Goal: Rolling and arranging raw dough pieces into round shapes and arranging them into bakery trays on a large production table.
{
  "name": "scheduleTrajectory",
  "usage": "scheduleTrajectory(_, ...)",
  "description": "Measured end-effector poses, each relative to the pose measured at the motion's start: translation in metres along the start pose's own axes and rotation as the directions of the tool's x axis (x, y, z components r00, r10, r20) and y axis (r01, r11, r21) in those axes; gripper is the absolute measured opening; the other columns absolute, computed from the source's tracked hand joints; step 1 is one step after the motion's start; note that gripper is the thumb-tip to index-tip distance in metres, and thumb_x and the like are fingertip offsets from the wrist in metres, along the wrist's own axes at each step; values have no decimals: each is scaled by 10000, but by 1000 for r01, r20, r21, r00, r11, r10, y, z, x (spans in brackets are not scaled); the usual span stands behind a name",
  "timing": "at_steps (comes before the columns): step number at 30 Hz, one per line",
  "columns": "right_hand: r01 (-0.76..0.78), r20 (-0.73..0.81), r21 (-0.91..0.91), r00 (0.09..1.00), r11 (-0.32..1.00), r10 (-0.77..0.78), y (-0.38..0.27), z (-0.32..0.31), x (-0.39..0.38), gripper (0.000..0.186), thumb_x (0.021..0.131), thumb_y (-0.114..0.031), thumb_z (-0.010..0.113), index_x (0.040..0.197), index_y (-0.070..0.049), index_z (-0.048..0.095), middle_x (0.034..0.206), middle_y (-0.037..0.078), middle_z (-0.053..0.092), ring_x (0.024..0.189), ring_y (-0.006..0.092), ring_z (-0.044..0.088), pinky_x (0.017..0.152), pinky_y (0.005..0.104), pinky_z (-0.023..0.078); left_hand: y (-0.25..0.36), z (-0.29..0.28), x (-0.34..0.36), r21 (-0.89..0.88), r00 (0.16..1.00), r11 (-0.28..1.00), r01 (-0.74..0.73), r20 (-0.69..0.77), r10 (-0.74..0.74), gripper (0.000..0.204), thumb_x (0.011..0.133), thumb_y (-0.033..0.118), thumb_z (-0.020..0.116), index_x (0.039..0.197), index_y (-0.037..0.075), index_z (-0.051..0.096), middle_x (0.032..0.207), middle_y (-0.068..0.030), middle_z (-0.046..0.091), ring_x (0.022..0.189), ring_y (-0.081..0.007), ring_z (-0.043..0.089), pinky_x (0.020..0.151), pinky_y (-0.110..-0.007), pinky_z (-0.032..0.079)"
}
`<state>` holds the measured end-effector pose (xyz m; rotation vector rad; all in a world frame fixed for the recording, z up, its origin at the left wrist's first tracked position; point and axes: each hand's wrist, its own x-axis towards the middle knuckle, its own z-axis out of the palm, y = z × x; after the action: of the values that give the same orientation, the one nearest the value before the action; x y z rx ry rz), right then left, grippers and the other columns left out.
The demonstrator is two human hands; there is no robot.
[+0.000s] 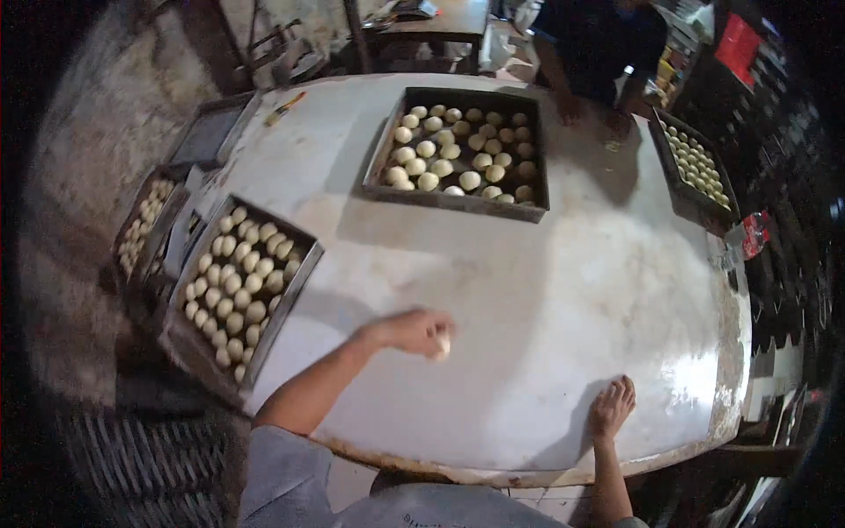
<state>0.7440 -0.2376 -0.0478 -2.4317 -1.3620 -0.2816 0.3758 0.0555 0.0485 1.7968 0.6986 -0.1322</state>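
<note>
My left hand [414,333] is over the middle of the table, slightly smeared by motion. A small pale dough ball [444,346] is held at its fingertips. My right hand [611,408] rests on the tabletop near the front edge at right. Its fingers are a little bent and apart, and nothing shows in them; what lies under the palm is hidden. To the left of my left arm, a dark metal tray [283,330] holds several rows of dough balls [239,251]. Farther back, a larger square tray [458,201] carries more dough balls [429,181], spaced loosely.
The pale worktable [528,290] has a worn front edge. Another full tray [695,204] sits at the right edge, near a clear plastic bottle with a red label [750,236]. More trays [145,233] stand at far left. A brush [285,108] lies back left; a co-worker [598,44] stands opposite.
</note>
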Motion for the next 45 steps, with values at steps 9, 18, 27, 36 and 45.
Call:
scheduleTrajectory(9,-128,-33,-11,991,992,128,-5,0,-3,167,796,-94,473,944,-16,474,1107,209,475,1057,377,428,925,479,315,-26,-208,244,414,215,910,33,-892,398,302,713,92,701,954,59,522,966,-118,544,911,-287,547,755,-384,453)
scheduleTrajectory(18,-141,-73,50,987,989,144,-20,-11,4,135,751,-58,481,873,-1,470,1029,197,492,986,371,448,884,462,342,-45,-234,286,626,851,700,344,-522,49,406,843,345,526,1115,48,572,1252,-229,464,1114,-343,489,888,-418,422)
scheduleTrajectory(27,-37,-131,48,990,998,43,-8,-7,3,117,767,-52,476,867,8,473,927,184,483,913,368,449,836,455,352,21,-31,-43,-428,905,802,-418,-115,410,426,891,301,540,1199,8,513,1256,-138,507,1171,-221,466,1002,-389,336)
scheduleTrajectory(36,-453,-68,-84,891,888,448,-84,-4,-38,281,845,-184,498,1066,-19,554,1113,169,530,1037,347,493,881,446,401,-104,264,-322,-332,566,-888,-320,-818,101,771,791,584,560,1342,86,356,1358,-205,335,1223,-359,382,946,-518,376)
scheduleTrajectory(45,90,101,752,963,653,-249,-466,68,-131,475,903,-244,505,1291,1,384,1322,201,395,1230,327,366,1023,400,290,-192,75,-426,-516,456,-34,-856,-785,418,523,846,429,566,1136,-1,500,1081,-231,546,943,-326,562,873,-448,433)
